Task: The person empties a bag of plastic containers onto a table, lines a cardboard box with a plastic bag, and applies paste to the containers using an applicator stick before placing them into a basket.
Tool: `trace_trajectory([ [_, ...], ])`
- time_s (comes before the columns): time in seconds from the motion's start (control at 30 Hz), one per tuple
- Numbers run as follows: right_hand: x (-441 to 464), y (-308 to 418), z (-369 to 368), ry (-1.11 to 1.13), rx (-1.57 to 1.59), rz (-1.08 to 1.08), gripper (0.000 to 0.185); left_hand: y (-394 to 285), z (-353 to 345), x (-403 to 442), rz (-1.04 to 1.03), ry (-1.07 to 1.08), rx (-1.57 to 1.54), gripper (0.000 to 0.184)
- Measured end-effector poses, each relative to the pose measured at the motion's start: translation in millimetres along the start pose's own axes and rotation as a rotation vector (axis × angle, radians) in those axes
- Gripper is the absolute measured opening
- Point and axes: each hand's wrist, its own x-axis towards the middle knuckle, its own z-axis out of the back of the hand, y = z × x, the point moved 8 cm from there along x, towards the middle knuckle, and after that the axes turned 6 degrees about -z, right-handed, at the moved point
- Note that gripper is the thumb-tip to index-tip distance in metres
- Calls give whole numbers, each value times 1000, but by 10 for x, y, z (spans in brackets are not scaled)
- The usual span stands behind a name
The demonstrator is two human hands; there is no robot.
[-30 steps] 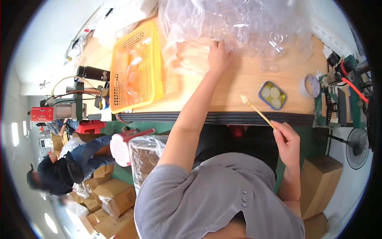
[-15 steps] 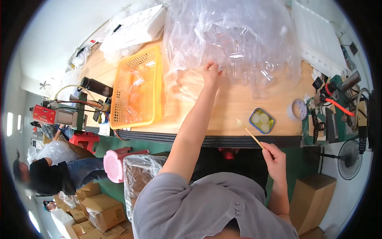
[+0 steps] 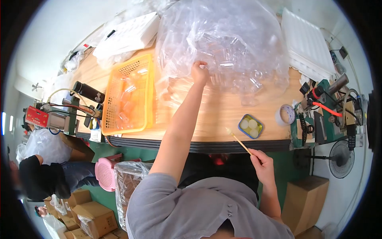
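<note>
My left hand (image 3: 200, 73) reaches across the table to the front of a large clear plastic bag (image 3: 179, 44). Its fingers are curled together at the clear plastic, and what they grip cannot be made out. Several transparent cylindrical containers (image 3: 227, 63) lie in the bag beside this hand. Near the table's front edge, my right hand (image 3: 262, 164) is closed around the lower end of a thin wooden stick (image 3: 241, 144) with a frayed pale tip, pointing up and left. Just beyond that tip sits a small blue-rimmed tin (image 3: 259, 126) holding several pale round pieces.
Left of the bag stands a yellow plastic basket (image 3: 149, 95) with several clear containers inside. A tape roll (image 3: 285, 114) lies right of the tin. Bench devices stand at both table ends. A pink stool (image 3: 105, 174) and a person (image 3: 43, 177) are at the left.
The whole view has shifted, so the table things appear farther left. My left hand stays at the bag's front with fingers more curled; my right hand still holds the stick.
</note>
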Motion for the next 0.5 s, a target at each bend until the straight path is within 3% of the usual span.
trace_trajectory([
  [0.2,-9,34,-87,35,19,5,20,-82,-13,-87,18,-41,60,15],
  [0.3,6,12,-86,35,19,13,21,-72,-124,-42,255,203,-283,14],
  [0.4,8,26,-99,39,22,31,20,-95,-130,1,353,425,-369,11],
  [0.5,11,46,-65,19,-4,42,20,-91,35,13,354,380,-385,10],
])
